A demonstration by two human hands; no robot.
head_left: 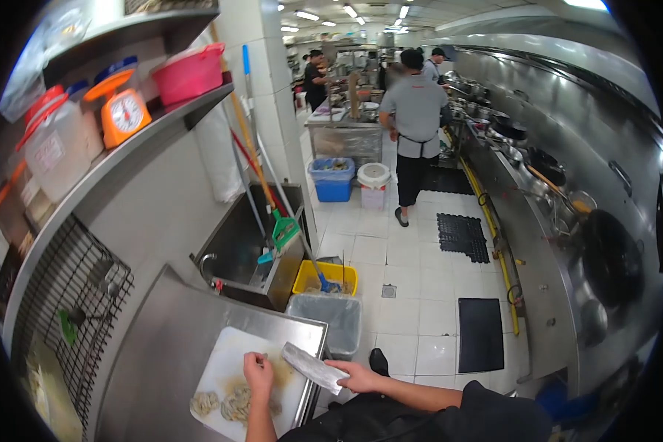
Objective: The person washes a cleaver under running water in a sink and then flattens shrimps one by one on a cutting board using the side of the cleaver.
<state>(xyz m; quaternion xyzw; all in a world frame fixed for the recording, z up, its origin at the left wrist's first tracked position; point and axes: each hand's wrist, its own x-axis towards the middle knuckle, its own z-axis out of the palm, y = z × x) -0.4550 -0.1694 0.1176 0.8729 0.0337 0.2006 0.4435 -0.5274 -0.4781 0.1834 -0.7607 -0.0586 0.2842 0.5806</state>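
A white cutting board (pixel 225 353) lies on the steel counter in front of me, its surface wet and brownish in places. Pale, greyish raw pieces, possibly peeled shrimp (pixel 237 404), are heaped near its front edge, with a smaller pile (pixel 204 402) at the left corner. My left hand (pixel 258 370) is over the middle of the board with its fingers curled together; what they pinch, if anything, is too small to make out. In my right hand (pixel 355 377) is a cleaver (pixel 313 366), gripped by its handle, its broad blade pointing left over the board's right edge.
Beyond the counter stand a grey bin (pixel 339 324), a yellow tub (pixel 346 276) and a steel sink (pixel 232 276) with brooms. Shelves with an orange scale (pixel 121 114) hang at left. Woks (pixel 611 258) line the right. A person in grey (pixel 416 103) stands in the aisle.
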